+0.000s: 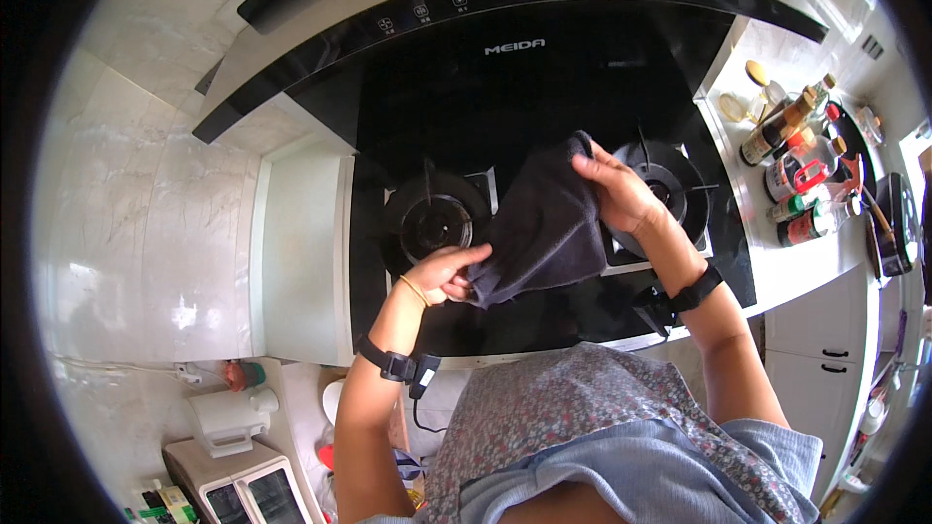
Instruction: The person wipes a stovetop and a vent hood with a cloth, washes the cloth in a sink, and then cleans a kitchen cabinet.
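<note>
A dark grey cloth [542,222] hangs stretched between my two hands above a black glass gas hob [524,324]. My left hand [445,273] pinches its lower left corner, just in front of the left burner [435,222]. Up at the opposite corner, my right hand [619,185] grips the cloth between thumb and fingers, partly covering the right burner [659,185]. The cloth sags in folds and hides the middle of the hob. Whether it touches the glass, I cannot tell.
A black range hood [510,7] with lit touch icons rises behind the hob. Several sauce bottles [779,127] crowd the right counter [808,276], near a black pan [892,225]. On the left are a pale counter [302,255] and, lower down, a white jug-like appliance [229,418].
</note>
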### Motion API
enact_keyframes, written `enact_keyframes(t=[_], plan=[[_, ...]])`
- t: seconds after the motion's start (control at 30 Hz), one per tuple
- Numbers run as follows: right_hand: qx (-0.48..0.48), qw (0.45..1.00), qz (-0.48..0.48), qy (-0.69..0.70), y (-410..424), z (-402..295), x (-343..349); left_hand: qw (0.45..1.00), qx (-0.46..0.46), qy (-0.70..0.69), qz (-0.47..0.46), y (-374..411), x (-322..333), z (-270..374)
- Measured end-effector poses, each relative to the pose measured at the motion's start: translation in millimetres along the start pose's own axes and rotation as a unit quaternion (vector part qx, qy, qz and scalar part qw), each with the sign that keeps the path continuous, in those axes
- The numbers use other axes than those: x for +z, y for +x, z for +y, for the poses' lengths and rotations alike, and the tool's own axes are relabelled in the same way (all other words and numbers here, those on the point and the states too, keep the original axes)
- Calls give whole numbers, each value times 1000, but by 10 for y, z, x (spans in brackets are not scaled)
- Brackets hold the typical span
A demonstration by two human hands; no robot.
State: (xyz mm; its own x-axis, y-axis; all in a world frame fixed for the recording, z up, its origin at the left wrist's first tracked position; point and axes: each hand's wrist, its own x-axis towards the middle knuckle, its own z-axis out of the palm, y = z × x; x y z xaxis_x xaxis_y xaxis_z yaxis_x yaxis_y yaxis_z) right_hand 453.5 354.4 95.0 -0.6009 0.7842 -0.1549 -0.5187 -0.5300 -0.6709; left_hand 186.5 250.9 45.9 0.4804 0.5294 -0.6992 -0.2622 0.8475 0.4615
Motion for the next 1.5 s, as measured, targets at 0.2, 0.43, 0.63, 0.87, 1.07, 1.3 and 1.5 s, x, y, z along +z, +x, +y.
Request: enact_keyframes(t=[0.2, 0.43, 0.63, 0.87, 1.07, 1.3, 1.5], plan=[[-13, 973, -58, -224, -151, -237, 111, 915, 283, 187, 218, 103, -159, -51], [-132, 816, -342, -446, -394, -420, 509, 722, 679, 86, 107, -361, 154, 28], [-180, 929, -135, -294, -197, -368, 194, 608, 711, 162, 313, -457, 191, 112], [-92, 936, -135, -312, -220, -289, 51, 360, 787, 367, 340, -904, 543, 296], [126, 945, 18, -301, -176, -80, 92, 525, 646, 317, 454, -705, 250, 503], [162, 962, -27, 217, -17, 582, 56, 586, 561, 477, 339, -25, 1161, 339], [-47, 971, 31, 232, 298, -48, -5, 684, 541, 461, 165, -232, 1048, 337]])
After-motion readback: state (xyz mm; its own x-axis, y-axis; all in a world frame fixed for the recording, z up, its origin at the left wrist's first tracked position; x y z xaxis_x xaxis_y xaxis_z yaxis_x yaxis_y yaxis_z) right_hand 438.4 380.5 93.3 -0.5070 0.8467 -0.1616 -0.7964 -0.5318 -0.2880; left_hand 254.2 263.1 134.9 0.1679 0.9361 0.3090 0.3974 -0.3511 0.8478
